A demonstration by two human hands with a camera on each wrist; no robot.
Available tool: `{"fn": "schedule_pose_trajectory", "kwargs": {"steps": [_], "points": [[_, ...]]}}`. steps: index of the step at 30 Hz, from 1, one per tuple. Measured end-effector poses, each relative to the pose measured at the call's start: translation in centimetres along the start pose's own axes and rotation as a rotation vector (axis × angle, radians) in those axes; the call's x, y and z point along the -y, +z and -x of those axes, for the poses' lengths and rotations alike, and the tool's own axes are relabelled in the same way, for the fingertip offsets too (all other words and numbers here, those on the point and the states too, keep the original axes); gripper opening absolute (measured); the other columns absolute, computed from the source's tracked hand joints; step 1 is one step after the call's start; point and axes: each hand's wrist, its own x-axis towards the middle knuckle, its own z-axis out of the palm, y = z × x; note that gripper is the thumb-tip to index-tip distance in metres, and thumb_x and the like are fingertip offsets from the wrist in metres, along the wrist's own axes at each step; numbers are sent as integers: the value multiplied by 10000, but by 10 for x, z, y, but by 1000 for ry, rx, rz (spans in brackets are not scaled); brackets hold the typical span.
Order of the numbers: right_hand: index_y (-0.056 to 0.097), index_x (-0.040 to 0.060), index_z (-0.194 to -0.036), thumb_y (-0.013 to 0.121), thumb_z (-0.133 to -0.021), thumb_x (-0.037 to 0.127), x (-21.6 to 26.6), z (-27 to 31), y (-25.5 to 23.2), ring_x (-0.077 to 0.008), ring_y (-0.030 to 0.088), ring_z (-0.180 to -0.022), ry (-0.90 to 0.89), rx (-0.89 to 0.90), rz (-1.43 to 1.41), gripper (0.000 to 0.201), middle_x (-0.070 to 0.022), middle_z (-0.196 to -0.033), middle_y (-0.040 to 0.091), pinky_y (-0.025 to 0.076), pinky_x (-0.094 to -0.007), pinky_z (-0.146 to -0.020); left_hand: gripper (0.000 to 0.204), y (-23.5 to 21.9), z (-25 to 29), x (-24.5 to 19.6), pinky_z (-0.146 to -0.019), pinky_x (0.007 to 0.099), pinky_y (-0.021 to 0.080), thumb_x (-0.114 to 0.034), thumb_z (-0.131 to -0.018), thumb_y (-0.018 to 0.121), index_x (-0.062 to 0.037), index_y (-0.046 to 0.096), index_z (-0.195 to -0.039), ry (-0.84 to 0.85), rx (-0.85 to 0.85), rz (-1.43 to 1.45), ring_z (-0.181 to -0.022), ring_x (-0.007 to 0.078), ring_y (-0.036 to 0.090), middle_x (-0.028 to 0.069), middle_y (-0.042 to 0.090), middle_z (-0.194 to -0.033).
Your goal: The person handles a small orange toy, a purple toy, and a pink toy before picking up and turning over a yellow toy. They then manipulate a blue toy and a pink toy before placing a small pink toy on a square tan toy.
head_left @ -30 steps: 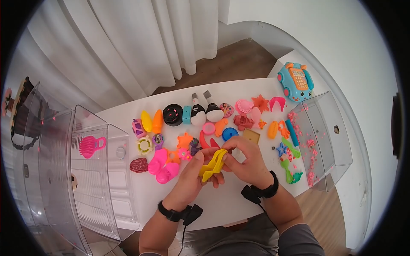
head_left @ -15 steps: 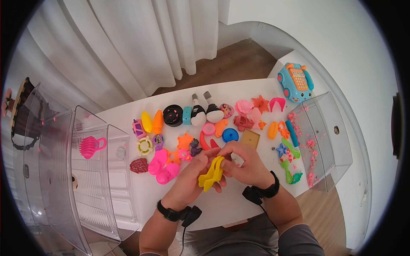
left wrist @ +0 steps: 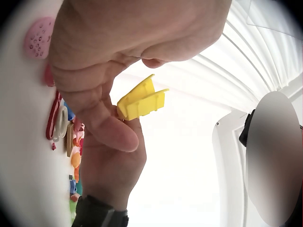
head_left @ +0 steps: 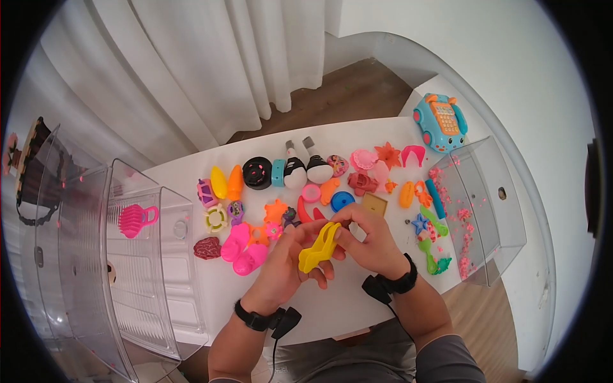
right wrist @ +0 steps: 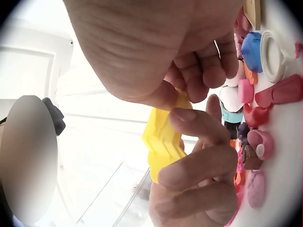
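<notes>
In the head view both hands hold a yellow plastic toy piece (head_left: 317, 251) above the table's near side. It has two flat arms set in a V and an opening near one end; which toy it is, I cannot tell. My right hand (head_left: 369, 242) pinches its upper end between thumb and fingers. My left hand (head_left: 286, 258) has its fingers curled under the piece, fingertips (right wrist: 171, 176) against its side in the right wrist view. From the left wrist, the two arms (left wrist: 144, 101) of the piece spread apart beyond the left fingers. The left thumb's contact is hidden.
Many colourful toys cover the table (head_left: 319, 313), among them a black wheel (head_left: 258, 173), pink shoes (head_left: 246, 249) and a blue lid (head_left: 341, 201). Clear bins stand left (head_left: 163, 268) and right (head_left: 488, 217). A toy phone (head_left: 440, 123) sits at the back right.
The yellow piece dipped and turned between the hands, then came back up slightly; its two arms now look closer together. The right hand moved down and up with it. The other toys stay put.
</notes>
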Motion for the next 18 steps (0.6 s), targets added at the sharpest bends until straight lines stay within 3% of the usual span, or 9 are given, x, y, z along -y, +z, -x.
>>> {"fn": "schedule_pose_trajectory", "kwargs": {"steps": [4, 6, 7, 9, 12, 14, 18], "points": [[649, 17, -1070, 651, -984, 65, 0, -2, 0, -141, 626, -824, 29, -59, 51, 99, -60, -897, 648, 490, -274, -740, 746, -2, 0, 8, -657, 324, 592, -632, -1088, 235, -49, 446, -1502, 92, -115, -112, -791, 230, 713, 167, 704, -1076], [637, 9, -1042, 641, -995, 81, -11, 0, 0, -154, 620, -791, 89, -90, -7, 87, -72, -870, 643, 483, -293, -705, 604, -2, 1, 10, -648, 325, 594, -490, -1100, 361, -37, 451, -1489, 242, -164, -114, -765, 226, 706, 158, 703, -1036], [624, 0, -1015, 632, -1007, 97, -15, 0, 0, -167, 613, -758, 147, -117, -67, 97, -83, -843, 638, 476, -311, -670, 604, 0, 2, 9, -648, 325, 594, -490, -1100, 361, -37, 451, -1489, 241, -162, -114, -765, 226, 706, 158, 703, -1036], [615, 1, -1001, 624, -1011, 99, -10, 2, 6, -163, 609, -747, 109, -129, -32, 100, -80, -824, 629, 469, -309, -667, 410, 6, 6, 6, -678, 310, 580, -227, -1092, 502, -40, 480, -1456, 293, -120, -224, -815, 162, 679, 116, 682, -1026], [612, 0, -986, 615, -1016, 102, -6, 2, 7, -155, 598, -722, 73, -139, 37, 106, -76, -799, 615, 459, -301, -655, 415, 8, 6, 10, -621, 302, 581, -102, -1021, 598, -24, 502, -1417, 343, -171, -273, -745, 160, 685, 108, 685, -982], [619, -1, -986, 612, -1018, 103, -6, 2, 7, -151, 593, -708, 72, -143, 77, 108, -74, -794, 611, 455, -296, -647, 393, 5, 6, 13, -612, 287, 574, -91, -1025, 600, -26, 509, -1401, 339, -213, -291, -736, 146, 681, 99, 682, -973], [639, -10, -984, 613, -1021, 116, -16, -1, 7, -140, 584, -682, 72, -338, 16, 134, -76, -763, 605, 454, -294, -629, 327, 7, 6, 13, -592, 256, 559, -71, -1039, 600, -37, 526, -1356, 362, -287, -336, -709, 129, 675, 86, 680, -949]]}}
